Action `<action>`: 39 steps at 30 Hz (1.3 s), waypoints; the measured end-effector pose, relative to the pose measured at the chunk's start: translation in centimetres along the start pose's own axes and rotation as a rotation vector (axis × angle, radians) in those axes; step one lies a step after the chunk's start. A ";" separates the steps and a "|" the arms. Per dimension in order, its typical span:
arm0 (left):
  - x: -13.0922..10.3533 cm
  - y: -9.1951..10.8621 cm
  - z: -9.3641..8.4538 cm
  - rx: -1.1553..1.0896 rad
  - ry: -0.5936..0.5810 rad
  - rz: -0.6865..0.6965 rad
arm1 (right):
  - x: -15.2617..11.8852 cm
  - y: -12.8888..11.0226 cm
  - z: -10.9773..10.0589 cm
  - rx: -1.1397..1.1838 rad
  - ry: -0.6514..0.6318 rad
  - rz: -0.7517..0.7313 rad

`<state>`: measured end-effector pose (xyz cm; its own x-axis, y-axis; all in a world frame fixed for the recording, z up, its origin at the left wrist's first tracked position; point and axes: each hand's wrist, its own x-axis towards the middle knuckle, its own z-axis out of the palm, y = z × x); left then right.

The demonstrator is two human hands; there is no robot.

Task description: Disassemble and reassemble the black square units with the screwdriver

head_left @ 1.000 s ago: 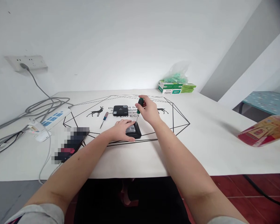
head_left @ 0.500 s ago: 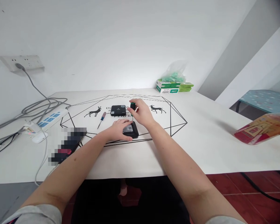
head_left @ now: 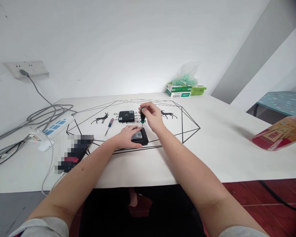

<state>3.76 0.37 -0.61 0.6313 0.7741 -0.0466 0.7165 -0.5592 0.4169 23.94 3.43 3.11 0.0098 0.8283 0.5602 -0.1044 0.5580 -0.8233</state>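
Note:
My right hand (head_left: 152,118) grips a green-and-black screwdriver (head_left: 143,116) by its handle, held almost upright. The shaft points down at the far edge of a small black box (head_left: 144,138) with a white printed label on its upper face. I cannot make out the tip or any screw. My left hand (head_left: 128,137) holds that box from the left, thumb along the near side and fingers at the far side, covering its left part. Just behind lies a second flat black box (head_left: 126,116) with small stickers. A second screwdriver (head_left: 109,126), red and blue, lies left of it.
On the left are a phone-like dark device (head_left: 76,153), partly pixelated, a white power strip (head_left: 56,126) and coiled grey cables (head_left: 43,112). Green-and-white cartons (head_left: 179,89) under a plastic bag stand against the wall. A red-and-orange package (head_left: 278,135) sits at the right.
My right hand's fingers have shifted around the screwdriver handle, showing more of it. The left hand stays on the box. The whole view has moved slightly.

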 end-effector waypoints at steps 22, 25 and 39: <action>-0.6 0.0 -0.6 0.006 -0.033 0.067 | -0.9 -0.7 1.3 -0.400 0.066 -0.277; -0.6 0.1 -0.7 0.009 -0.042 0.052 | -0.9 -0.6 1.4 -0.393 0.074 -0.191; -0.6 0.3 -0.6 0.002 -0.032 0.040 | -0.8 0.3 0.9 -0.432 0.049 -0.327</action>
<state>3.39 -0.03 0.12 0.6685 0.7414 -0.0591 0.6913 -0.5901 0.4171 22.97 2.86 2.52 0.0205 0.6035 0.7971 0.3304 0.7484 -0.5751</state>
